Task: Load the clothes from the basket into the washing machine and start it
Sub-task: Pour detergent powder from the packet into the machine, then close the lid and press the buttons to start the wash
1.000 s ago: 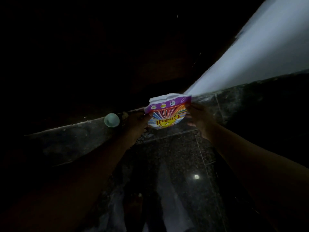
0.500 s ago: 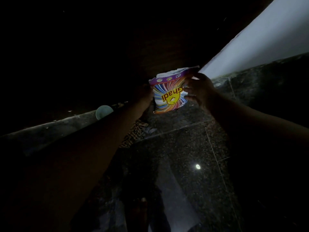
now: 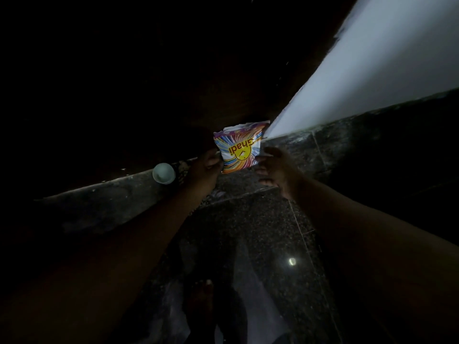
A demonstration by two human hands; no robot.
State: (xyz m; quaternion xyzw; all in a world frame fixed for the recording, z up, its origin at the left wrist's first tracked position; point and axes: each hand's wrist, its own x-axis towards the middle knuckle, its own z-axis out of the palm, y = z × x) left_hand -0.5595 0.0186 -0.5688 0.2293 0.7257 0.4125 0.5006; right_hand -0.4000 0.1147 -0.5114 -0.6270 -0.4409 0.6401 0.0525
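The frame was very dim, its upper left nearly black. The brightest area was a pale wall [image 3: 372, 70] at upper right. A small glare spot [image 3: 292, 261] shone on the polished floor [image 3: 260, 232]. Edges curved with wide-angle distortion, and shadowed detail looked soft and grainy.

A dim home wash area. Dark polished stone floor [image 3: 248, 232] fills the lower centre, and a white wall [image 3: 372, 70] runs up the upper right. A detergent packet [image 3: 238, 147] shows at centre.

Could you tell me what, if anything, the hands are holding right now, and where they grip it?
The left hand pinches the colourful detergent packet at its lower left edge. The right hand is open beside it, holding nothing.
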